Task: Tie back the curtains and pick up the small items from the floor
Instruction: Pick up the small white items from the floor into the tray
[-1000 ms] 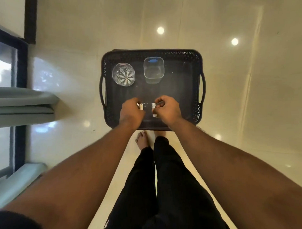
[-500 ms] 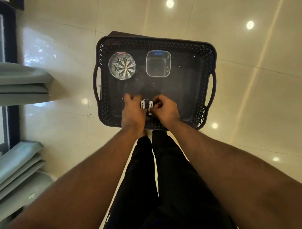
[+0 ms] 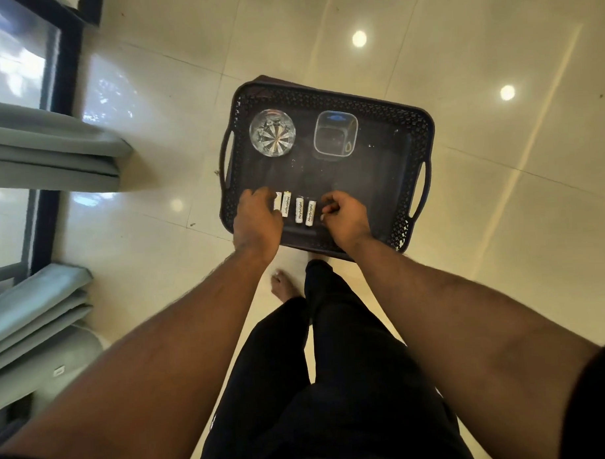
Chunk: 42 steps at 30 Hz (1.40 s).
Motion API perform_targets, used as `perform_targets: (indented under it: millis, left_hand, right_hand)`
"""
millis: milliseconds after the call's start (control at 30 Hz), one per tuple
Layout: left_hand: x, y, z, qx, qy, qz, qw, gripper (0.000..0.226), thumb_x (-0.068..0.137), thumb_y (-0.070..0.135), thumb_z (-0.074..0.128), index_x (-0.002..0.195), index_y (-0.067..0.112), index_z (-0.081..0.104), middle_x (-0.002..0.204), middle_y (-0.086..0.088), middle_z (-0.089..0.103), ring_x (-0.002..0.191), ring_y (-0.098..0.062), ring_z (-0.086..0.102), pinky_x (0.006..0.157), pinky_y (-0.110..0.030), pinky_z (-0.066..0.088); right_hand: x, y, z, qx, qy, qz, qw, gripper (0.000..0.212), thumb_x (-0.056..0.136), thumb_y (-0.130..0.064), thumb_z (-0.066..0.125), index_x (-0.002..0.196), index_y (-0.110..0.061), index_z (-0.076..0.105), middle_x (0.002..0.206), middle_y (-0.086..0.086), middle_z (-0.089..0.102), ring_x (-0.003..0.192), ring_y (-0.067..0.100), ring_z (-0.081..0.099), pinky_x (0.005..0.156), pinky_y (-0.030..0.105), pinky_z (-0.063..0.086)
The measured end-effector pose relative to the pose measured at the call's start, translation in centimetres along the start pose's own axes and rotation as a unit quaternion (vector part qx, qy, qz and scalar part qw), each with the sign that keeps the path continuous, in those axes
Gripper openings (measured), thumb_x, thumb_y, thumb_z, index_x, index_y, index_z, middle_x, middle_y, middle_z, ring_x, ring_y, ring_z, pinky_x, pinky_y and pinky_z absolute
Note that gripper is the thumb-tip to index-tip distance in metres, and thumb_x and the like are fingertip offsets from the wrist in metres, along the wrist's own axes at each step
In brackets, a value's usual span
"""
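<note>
1. A dark perforated plastic tray [image 3: 407, 121] with two side handles is sitting on the glossy cream tile floor [image 3: 499, 205], just ahead of the person's bare foot [image 3: 285, 287].
2. Four white batteries [image 3: 298, 210], lettered "Heybright", are lying side by side in a row on the tray's floor near its 6 o'clock edge; the leftmost one is partly hidden.
3. The left hand [image 3: 256, 219] is resting at the 9 o'clock end of that row, its grip loosely curled and touching the leftmost battery; I cannot tell whether it is clamped on it.
4. The right hand [image 3: 343, 216] is hovering at the 3 o'clock end of the row, fingers curled together just beside the last battery; whether they are pinching anything cannot be told.
5. A clear cut-glass tumbler [image 3: 272, 132] is standing upright in the tray's 10 o'clock corner.
6. A clear square container [image 3: 335, 137] with a blue mark at its far rim is standing just beside the tumbler, toward 12 o'clock.
7. Pale green curtains [image 3: 48, 149] are hanging in folds at 9 o'clock of the tray, against a dark-framed window [image 3: 48, 66], with more folds [image 3: 36, 307] toward 7 o'clock.
8. Ceiling lights are reflecting as bright spots on the floor.
9. Black trousers [image 3: 334, 382] are filling the bottom centre.
</note>
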<state>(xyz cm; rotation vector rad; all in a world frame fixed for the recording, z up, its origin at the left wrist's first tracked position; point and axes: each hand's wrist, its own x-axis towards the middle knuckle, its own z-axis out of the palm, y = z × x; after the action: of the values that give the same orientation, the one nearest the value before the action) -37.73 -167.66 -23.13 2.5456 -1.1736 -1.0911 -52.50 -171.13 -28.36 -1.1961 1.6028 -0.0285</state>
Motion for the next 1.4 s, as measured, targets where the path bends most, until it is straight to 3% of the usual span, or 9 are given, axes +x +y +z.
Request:
perform_targets:
  millis: [200,300,367,533,733,933,1100,1400]
  left_hand:
    - [-4.7,-2.2,-3.0,-0.041,0.014,-0.017,0.999,0.025,0.092,0.014,0.062,0.118,0.012,0.063,0.119,-0.009,0.061,0.105,-0.027,0.061,0.088,-0.035,0.050]
    - [-8.4,-4.7,-4.7,-0.072,0.032,-0.036,0.996,0.018,0.094,0.018,0.060,0.111,0.012,0.064,0.112,-0.006,0.062,0.097,-0.022,0.061,0.079,-0.027,0.046]
    - [-11.1,-7.3,-5.5,-0.093,0.051,-0.054,0.993,0.019,0.093,0.019,0.060,0.111,0.014,0.065,0.111,-0.006,0.061,0.096,-0.022,0.061,0.078,-0.027,0.046]
    - [-19.9,-18.1,-6.2,-0.150,0.099,-0.148,0.973,0.031,0.091,0.016,0.061,0.122,0.014,0.061,0.120,-0.010,0.057,0.107,-0.026,0.059,0.085,-0.030,0.044]
    - [-34.8,-33.6,-4.4,-0.162,0.084,-0.296,0.938,0.032,0.094,0.015,0.054,0.126,0.018,0.056,0.127,-0.007,0.053,0.113,-0.027,0.055,0.087,-0.033,0.046]
    - [-49.6,-47.6,-4.4,-0.247,0.166,-0.428,0.854,0.037,0.092,0.005,0.049,0.126,0.019,0.055,0.128,-0.008,0.051,0.117,-0.026,0.052,0.093,-0.035,0.047]
    - [-57.9,-57.0,-5.0,-0.292,0.231,-0.516,0.771,0.038,0.092,0.004,0.049,0.127,0.019,0.055,0.129,-0.008,0.051,0.117,-0.027,0.053,0.093,-0.036,0.047]
    - [-66.8,-77.2,-8.4,-0.341,0.281,-0.587,0.678,0.036,0.092,0.009,0.051,0.126,0.018,0.056,0.130,-0.009,0.052,0.120,-0.028,0.051,0.095,-0.037,0.045]
  right_hand:
    - [-4.2,-4.1,1.1,-0.111,-0.003,-0.133,0.985,0.022,0.081,0.003,0.063,0.101,-0.006,0.068,0.099,0.010,0.065,0.087,0.022,0.062,0.081,0.033,0.054]
    - [-7.3,-6.4,3.5,-0.200,-0.030,-0.206,0.957,0.018,0.081,-0.002,0.063,0.099,-0.004,0.068,0.099,0.013,0.064,0.092,0.028,0.060,0.086,0.040,0.051]
    - [-10.0,-7.6,5.8,-0.265,-0.075,-0.247,0.929,0.019,0.083,-0.004,0.060,0.100,-0.004,0.068,0.100,0.014,0.064,0.095,0.030,0.059,0.086,0.038,0.048]
    - [-18.6,-7.6,14.7,-0.409,-0.207,-0.316,0.831,0.032,0.088,-0.007,0.057,0.120,-0.009,0.062,0.118,0.009,0.061,0.109,0.023,0.058,0.090,0.025,0.040]
    - [-30.0,-4.5,28.5,-0.545,-0.304,-0.367,0.690,0.032,0.090,-0.016,0.055,0.121,-0.018,0.059,0.128,0.004,0.056,0.118,0.025,0.055,0.098,0.033,0.042]
    - [-44.2,-2.3,44.4,-0.599,-0.377,-0.479,0.520,0.032,0.087,-0.010,0.052,0.117,-0.019,0.059,0.123,0.005,0.056,0.116,0.027,0.053,0.092,0.033,0.043]
    - [-56.0,-0.3,56.2,-0.599,-0.391,-0.560,0.418,0.028,0.087,-0.006,0.051,0.113,-0.011,0.061,0.119,0.011,0.057,0.112,0.031,0.055,0.090,0.038,0.048]
    - [-69.2,2.1,77.7,-0.621,-0.434,-0.594,0.270,0.030,0.089,-0.006,0.051,0.117,-0.013,0.060,0.122,0.010,0.057,0.112,0.030,0.054,0.089,0.037,0.048]
